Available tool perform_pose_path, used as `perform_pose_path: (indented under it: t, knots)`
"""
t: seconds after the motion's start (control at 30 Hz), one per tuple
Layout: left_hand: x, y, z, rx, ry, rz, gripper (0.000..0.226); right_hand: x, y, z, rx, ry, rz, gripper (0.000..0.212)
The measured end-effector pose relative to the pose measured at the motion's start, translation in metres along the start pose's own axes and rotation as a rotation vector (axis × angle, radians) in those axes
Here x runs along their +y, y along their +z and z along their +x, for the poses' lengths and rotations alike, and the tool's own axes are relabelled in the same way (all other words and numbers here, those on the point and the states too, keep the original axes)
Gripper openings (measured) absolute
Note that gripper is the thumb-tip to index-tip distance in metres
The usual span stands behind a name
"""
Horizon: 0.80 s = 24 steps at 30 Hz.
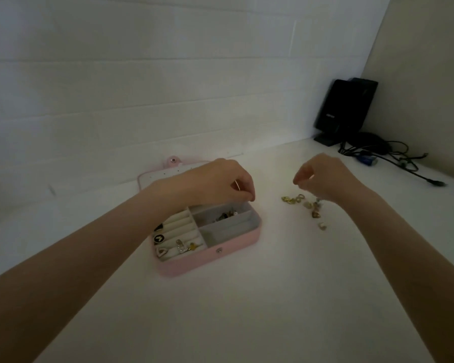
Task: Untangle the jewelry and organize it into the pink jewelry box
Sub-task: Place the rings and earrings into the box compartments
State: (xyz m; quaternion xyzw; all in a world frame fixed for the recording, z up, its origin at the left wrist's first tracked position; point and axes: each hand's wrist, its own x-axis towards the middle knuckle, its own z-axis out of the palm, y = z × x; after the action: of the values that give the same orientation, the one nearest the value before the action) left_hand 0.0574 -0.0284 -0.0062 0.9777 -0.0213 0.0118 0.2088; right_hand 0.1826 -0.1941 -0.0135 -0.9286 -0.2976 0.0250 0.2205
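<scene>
Pink jewelry box [192,263]: lay open on the white counter [247,310], lid [155,176] tipped back toward the wall. Ring rolls [178,229] at its left held several pieces; the middle right compartment [224,216] held a small dark cluster; the near right compartment [226,233] looked bare.

Left hand [218,182]: hovered over the far right part of the box, fingers curled downward with tips pinched together; a thin pale strand showed at the fingers, though whether the grip had hold of it could not be told.

Right hand [323,176]: raised above the counter, right of the box, thumb and forefinger pinched; anything held was too small to make out.

Loose jewelry [307,205]: gold and pale pieces scattered on the counter just under the right hand, apart from the box.

Black device [344,111] with cables [393,155]: far right corner
</scene>
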Motion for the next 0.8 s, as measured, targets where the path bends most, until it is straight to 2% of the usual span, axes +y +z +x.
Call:
perform_pose_path:
  t: [0.13, 0.3, 0.37, 0.43, 0.5, 0.57, 0.67, 0.8]
  knots:
    - [-0.002, 0.006, 0.008, -0.018, -0.016, 0.006, 0.013, 0.012, 0.014, 0.002, -0.126, -0.106, -0.049, 0.025]
    - [-0.001, 0.009, 0.007, 0.023, -0.012, -0.011, 0.013, 0.014, 0.026, 0.005, -0.127, -0.216, -0.025, 0.014]
    - [-0.001, 0.010, 0.007, 0.060, -0.017, -0.027, 0.014, 0.012, 0.024, 0.004, -0.098, -0.217, 0.047, 0.008]
    - [-0.001, 0.010, 0.007, 0.152, -0.046, -0.083, 0.014, 0.008, 0.016, 0.001, -0.063, -0.194, 0.252, 0.006]
    - [0.001, 0.008, 0.005, 0.236, -0.105, -0.251, 0.012, -0.001, 0.004, -0.006, -0.153, -0.172, 0.558, 0.005]
    - [0.007, 0.005, 0.000, 0.252, -0.161, -0.500, 0.012, -0.011, -0.003, -0.013, -0.279, -0.173, 0.746, 0.008]
    - [0.014, 0.004, -0.011, 0.256, -0.237, -0.775, 0.010, -0.024, -0.003, -0.017, -0.350, -0.183, 0.835, 0.008]
    - [0.009, 0.002, -0.024, 0.276, -0.342, -0.979, 0.006, -0.035, 0.007, -0.020, -0.353, -0.170, 0.955, 0.006]
